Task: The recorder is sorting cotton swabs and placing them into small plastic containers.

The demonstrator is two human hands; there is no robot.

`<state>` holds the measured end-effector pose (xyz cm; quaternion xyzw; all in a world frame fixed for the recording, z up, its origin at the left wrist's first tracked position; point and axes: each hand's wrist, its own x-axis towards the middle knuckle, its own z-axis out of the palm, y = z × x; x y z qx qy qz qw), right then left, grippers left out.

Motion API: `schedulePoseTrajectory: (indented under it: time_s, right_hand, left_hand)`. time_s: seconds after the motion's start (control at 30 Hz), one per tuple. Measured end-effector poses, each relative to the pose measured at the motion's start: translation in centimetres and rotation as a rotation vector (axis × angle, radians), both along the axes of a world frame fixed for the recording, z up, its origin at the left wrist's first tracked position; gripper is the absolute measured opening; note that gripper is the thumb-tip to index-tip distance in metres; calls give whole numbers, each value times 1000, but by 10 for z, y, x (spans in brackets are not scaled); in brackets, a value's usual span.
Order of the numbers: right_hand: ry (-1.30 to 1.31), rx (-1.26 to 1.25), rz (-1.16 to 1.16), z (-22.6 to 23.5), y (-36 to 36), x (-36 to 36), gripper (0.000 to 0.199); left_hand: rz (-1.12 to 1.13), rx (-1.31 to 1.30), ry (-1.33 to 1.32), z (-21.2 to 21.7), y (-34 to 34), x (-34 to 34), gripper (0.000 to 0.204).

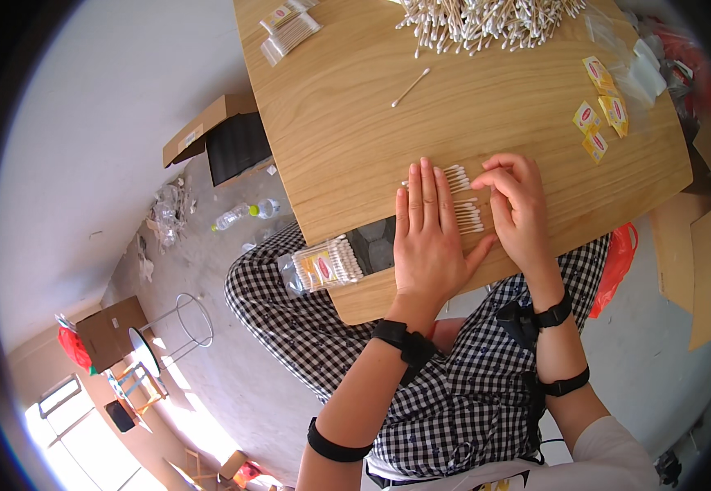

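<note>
Two hands square up a small batch of cotton swabs [463, 200] near the front edge of a wooden table [347, 139].

The left hand [427, 237] lies flat and open on the swabs, gripping nothing; the right hand [519, 209] curls loosely at their tips. Uneven pressure could roll swabs off the near edge. A filled packet [327, 263] overhangs that edge; a loose swab [410, 87], the big pile [486, 20] and yellow labels [601, 106] lie beyond.

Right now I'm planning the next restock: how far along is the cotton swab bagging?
Done: a filled bag at the table edge, more at the far end. In hand: left hand and right hand square a small batch. Left: the big loose pile.
</note>
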<state>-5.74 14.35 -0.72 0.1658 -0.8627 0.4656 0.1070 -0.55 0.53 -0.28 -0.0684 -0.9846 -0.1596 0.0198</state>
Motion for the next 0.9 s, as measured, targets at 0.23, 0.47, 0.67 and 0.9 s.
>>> schedulePoseTrajectory:
  time_s: [0.23, 0.47, 0.67, 0.9]
  right_hand:
    - [37, 26, 28, -3, 3, -1, 26]
    - [37, 32, 9, -1, -1, -2, 29]
    - [69, 81, 37, -3, 2, -3, 28]
    - [2, 37, -3, 2, -2, -1, 27]
  left_hand:
    - [-2, 15, 11, 0, 0, 0, 99]
    - [0, 20, 21, -2, 0, 0, 98]
    - [4, 22, 25, 0, 0, -1, 98]
    - [5, 32, 14, -1, -1, 0, 98]
